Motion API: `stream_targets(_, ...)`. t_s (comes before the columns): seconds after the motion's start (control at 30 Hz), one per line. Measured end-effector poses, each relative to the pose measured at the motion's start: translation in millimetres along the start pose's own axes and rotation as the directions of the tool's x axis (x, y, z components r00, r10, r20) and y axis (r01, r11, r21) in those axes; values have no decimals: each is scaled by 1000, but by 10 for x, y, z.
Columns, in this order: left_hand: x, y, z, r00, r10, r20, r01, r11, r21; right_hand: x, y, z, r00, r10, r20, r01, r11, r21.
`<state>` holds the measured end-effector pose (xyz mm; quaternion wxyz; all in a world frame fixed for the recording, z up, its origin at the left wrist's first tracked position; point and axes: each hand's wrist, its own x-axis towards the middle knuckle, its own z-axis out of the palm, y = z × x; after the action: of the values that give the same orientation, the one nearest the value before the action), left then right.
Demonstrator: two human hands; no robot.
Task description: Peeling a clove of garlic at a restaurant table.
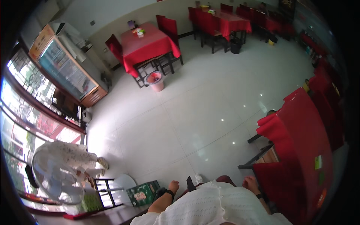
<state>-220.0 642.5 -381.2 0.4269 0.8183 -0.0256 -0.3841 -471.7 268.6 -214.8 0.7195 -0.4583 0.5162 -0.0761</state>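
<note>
My left hand (174,186) hangs beside my body with its fingers curled, and nothing shows in it. A dark band circles that wrist. To its left is a green printed cardboard box (143,194), apart from the hand. On the other side, my right hand (249,182) is also loosely curled with nothing visible in it. It is nearest a red-covered chair (278,182) at a table with a red tablecloth (302,126). Part of my right forearm is hidden at the chair's edge.
A pedestal fan (56,174) stands at lower left, partly in front of a person in light patterned clothing (73,154). A pink waste bin (156,83) stands by another red-covered table (146,39). Behind is a glass-door display fridge (67,66). Pale tiles (174,118) cover the floor.
</note>
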Motion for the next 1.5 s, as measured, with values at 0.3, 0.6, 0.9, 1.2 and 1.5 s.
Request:
stream_targets(0.3,821,1369,22,966,-173,194,144,977,156,850,1243,-473,991,-42,-129,-23,885,-465)
stream_targets(0.6,2694,2120,43,987,-37,159,-41,887,460,2410,-751,42,981,-187,-54,181,979,-96)
stream_targets(0.9,3795,4421,720,991,22,131,-68,931,358,3036,-2392,-139,962,54,-269,50,930,364)
stream_targets(1.2,5854,4960,1721,847,345,404,-529,609,590,3154,-2256,-233,796,302,-525,137,754,643)
stream_targets(1.5,6447,7292,2501,769,-13,639,-227,929,292,3867,-3329,259,776,251,-579,262,706,658)
